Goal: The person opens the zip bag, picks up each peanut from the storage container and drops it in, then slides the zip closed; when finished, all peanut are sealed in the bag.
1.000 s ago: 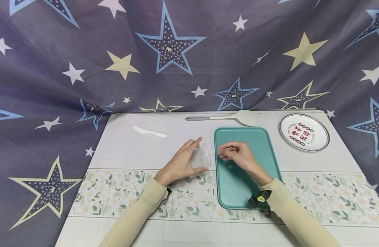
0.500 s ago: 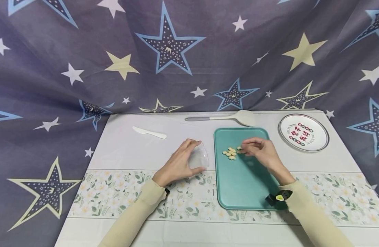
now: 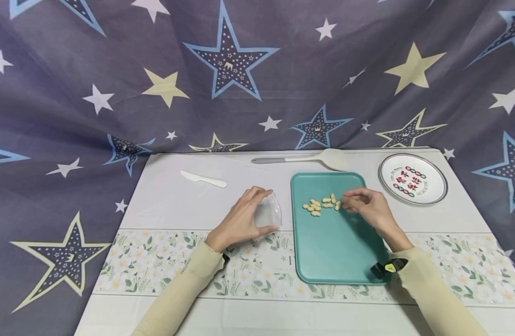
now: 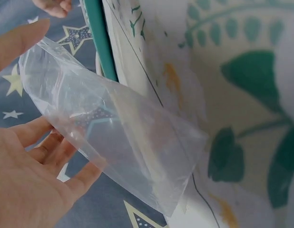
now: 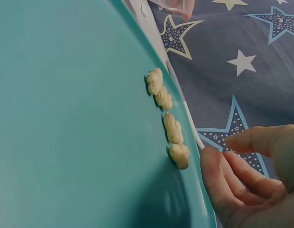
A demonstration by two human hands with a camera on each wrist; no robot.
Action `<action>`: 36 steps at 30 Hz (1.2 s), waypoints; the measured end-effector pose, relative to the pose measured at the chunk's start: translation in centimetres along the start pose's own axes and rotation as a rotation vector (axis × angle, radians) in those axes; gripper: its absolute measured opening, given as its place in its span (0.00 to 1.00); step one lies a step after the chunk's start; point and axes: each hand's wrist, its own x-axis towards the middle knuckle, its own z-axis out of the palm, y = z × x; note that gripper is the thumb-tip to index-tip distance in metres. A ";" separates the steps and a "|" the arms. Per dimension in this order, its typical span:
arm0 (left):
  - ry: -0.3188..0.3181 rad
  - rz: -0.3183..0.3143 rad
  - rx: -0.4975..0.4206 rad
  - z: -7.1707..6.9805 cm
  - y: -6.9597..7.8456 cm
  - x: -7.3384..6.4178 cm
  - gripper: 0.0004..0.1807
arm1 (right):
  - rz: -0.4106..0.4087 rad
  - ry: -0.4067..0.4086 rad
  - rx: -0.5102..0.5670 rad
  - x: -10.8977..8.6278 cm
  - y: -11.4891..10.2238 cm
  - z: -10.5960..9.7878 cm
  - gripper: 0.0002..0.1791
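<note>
A clear plastic bag (image 4: 123, 137) is held by my left hand (image 3: 242, 219), left of the tray. Its mouth stands spread between the thumb and the fingers. Several peanuts in their shells (image 3: 314, 208) lie on the green tray (image 3: 339, 252), one cluster at the left and a looser group (image 3: 330, 200) to its right. My right hand (image 3: 368, 207) hovers over the tray's right part, just right of the last peanuts, with fingers loosely bent. In the right wrist view I see nothing between the thumb and fingertips, and peanuts (image 5: 173, 128) lie beside them.
A white plastic knife (image 3: 204, 179) lies at the back left of the table. Behind the tray is a spatula (image 3: 334, 160) with a grey handle. To the right stands a white plate (image 3: 429, 184) with printed characters. A star-patterned cloth (image 3: 257, 84) hangs behind.
My right hand has moved to the right across the tray, uncovering the peanuts. More peanuts now lie right of the first cluster. The left hand stays with the bag, almost still.
</note>
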 end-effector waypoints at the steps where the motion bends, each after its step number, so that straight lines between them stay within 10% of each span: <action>1: 0.003 0.002 -0.001 0.0 0.0 0.0 0.55 | 0.004 -0.002 -0.009 0.0 0.0 0.0 0.20; 18: 0.020 0.009 -0.051 -0.6 0.3 0.3 0.54 | 0.062 0.025 -0.313 1.1 0.6 0.9 0.17; 36: -0.007 0.008 -0.087 -0.4 0.6 0.6 0.53 | 0.066 0.004 -0.314 1.0 0.3 1.4 0.15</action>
